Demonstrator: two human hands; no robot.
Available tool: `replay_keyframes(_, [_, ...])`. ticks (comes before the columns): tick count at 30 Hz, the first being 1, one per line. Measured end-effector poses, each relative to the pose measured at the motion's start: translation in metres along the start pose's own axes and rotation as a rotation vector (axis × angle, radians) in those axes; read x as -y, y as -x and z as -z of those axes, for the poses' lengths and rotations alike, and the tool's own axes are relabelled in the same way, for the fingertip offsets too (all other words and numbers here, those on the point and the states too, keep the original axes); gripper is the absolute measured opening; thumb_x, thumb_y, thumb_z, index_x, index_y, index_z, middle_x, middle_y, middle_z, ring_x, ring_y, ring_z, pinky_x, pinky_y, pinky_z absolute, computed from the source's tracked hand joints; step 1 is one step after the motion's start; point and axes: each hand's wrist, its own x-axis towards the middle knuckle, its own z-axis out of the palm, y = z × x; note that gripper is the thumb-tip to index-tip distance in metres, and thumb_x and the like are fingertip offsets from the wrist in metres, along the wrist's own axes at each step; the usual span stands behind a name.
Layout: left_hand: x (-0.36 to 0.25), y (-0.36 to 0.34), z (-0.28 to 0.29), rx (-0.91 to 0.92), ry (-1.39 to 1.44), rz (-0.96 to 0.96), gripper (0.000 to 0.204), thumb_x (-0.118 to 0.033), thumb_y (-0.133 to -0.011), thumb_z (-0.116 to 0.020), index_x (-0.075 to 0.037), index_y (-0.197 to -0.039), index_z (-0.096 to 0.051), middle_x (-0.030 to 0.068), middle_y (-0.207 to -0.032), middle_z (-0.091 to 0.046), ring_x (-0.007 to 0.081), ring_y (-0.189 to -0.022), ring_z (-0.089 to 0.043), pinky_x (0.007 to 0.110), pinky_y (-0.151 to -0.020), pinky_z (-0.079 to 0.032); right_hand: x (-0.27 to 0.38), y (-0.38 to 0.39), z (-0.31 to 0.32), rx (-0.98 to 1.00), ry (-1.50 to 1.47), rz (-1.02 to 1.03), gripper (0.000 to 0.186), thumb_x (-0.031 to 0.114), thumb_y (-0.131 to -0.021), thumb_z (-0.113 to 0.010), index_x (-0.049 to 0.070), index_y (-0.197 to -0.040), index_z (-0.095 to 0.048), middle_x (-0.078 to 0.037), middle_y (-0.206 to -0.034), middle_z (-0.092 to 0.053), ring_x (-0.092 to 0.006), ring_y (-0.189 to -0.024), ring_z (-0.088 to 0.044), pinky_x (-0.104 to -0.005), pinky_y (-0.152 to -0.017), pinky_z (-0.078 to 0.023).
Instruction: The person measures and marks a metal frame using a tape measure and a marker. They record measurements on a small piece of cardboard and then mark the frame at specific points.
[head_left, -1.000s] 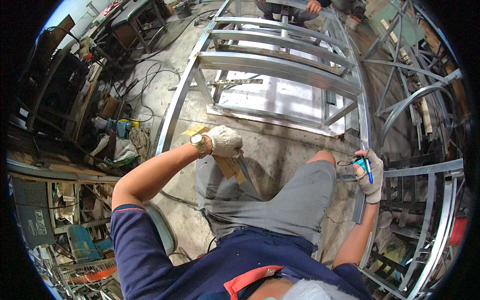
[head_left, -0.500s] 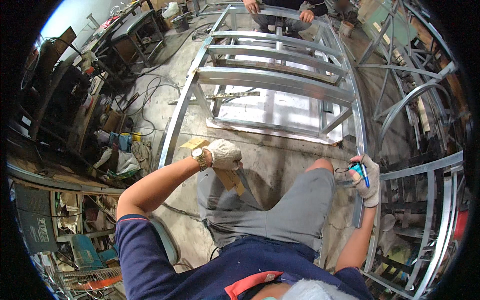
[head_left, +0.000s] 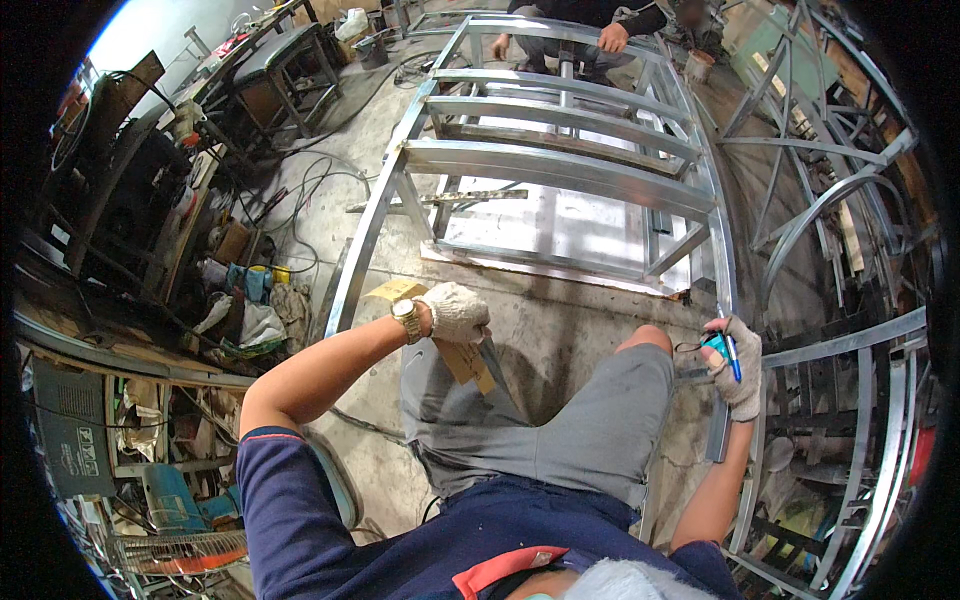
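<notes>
My left hand [head_left: 456, 316], in a knitted off-white glove below a wristwatch [head_left: 406, 320], is closed on a piece of brown cardboard [head_left: 466, 369] over my left thigh; a grey strip shows beside it. My right hand [head_left: 737, 385], in a cut-finger glove, grips a teal tape measure [head_left: 716, 345] and a blue pen [head_left: 733, 361] at the near right end of a large silver metal frame [head_left: 556, 180]. A dark grey bar [head_left: 718, 437] extends below that hand along my forearm. The frame rests over a white sheet [head_left: 540, 225] on the concrete floor.
Another person's hand [head_left: 613, 36] grips the frame's far end. Left are cables [head_left: 325, 175], a cluttered bench [head_left: 175, 220], a padded stand [head_left: 265, 65] and a fan [head_left: 180, 552]. Bent and straight metal frames [head_left: 840, 200] crowd the right side, with a bucket [head_left: 699, 66] farther back.
The scene sits lower in the picture, mostly from the view tilting. The other person's left-side hand has dropped from the frame's top rail. My hands keep hold of the same things.
</notes>
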Motion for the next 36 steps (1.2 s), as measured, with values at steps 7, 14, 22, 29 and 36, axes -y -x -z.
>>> replay_keyframes(7, [0.0022,-0.0006,-0.0048,-0.038,-0.003,-0.012,0.039,-0.045,-0.093,-0.061,-0.009,-0.09,-0.076,0.0164,-0.081,-0.072,0.0372,-0.08,-0.071,0.046,-0.071,-0.056,0.0026,-0.0008,0.0008,0.003,-0.002,-0.026,0.045,0.044,-0.083,-0.079,0.006,-0.102,-0.067,-0.007,-0.077,-0.068,-0.0201,-0.07,-0.069,-0.0312,-0.067,-0.052])
replay_keyframes(14, [0.0027,-0.0003,-0.0027,-0.051,0.013,-0.028,0.037,-0.044,-0.091,-0.063,-0.009,-0.088,-0.076,0.0168,-0.08,-0.071,0.0379,-0.078,-0.071,0.047,-0.071,-0.055,0.0033,0.0,-0.0008,0.011,-0.008,-0.022,0.04,0.037,-0.084,-0.077,0.004,-0.103,-0.066,-0.003,-0.077,-0.063,-0.0112,-0.071,-0.06,-0.0272,-0.068,-0.047])
replay_keyframes(22, [0.0023,-0.001,-0.003,-0.042,0.021,-0.01,0.036,-0.043,-0.09,-0.064,-0.009,-0.089,-0.076,0.0155,-0.081,-0.072,0.0365,-0.078,-0.071,0.046,-0.07,-0.055,-0.0017,0.0007,0.0022,0.041,-0.004,-0.05,0.042,0.04,-0.085,-0.079,0.005,-0.106,-0.068,-0.004,-0.074,-0.066,-0.0138,-0.067,-0.064,-0.0279,-0.065,-0.049])
replay_keyframes(29, [-0.0001,-0.0003,-0.0002,-0.012,0.018,0.014,0.036,-0.043,-0.093,-0.062,-0.01,-0.091,-0.076,0.0154,-0.081,-0.072,0.0365,-0.079,-0.071,0.046,-0.071,-0.055,-0.0016,0.0007,0.0024,0.042,-0.021,-0.067,0.042,0.041,-0.086,-0.078,0.005,-0.106,-0.068,-0.005,-0.076,-0.067,-0.0133,-0.068,-0.065,-0.0276,-0.066,-0.049])
replay_keyframes(36, [-0.0012,-0.0002,-0.0001,0.004,0.008,0.018,0.036,-0.043,-0.093,-0.062,-0.011,-0.091,-0.076,0.0157,-0.082,-0.072,0.0361,-0.081,-0.071,0.046,-0.073,-0.055,-0.001,-0.0002,0.0008,0.005,0.019,0.005,0.039,0.037,-0.086,-0.077,0.005,-0.106,-0.067,-0.005,-0.076,-0.067,-0.0147,-0.067,-0.066,-0.0282,-0.067,-0.05])
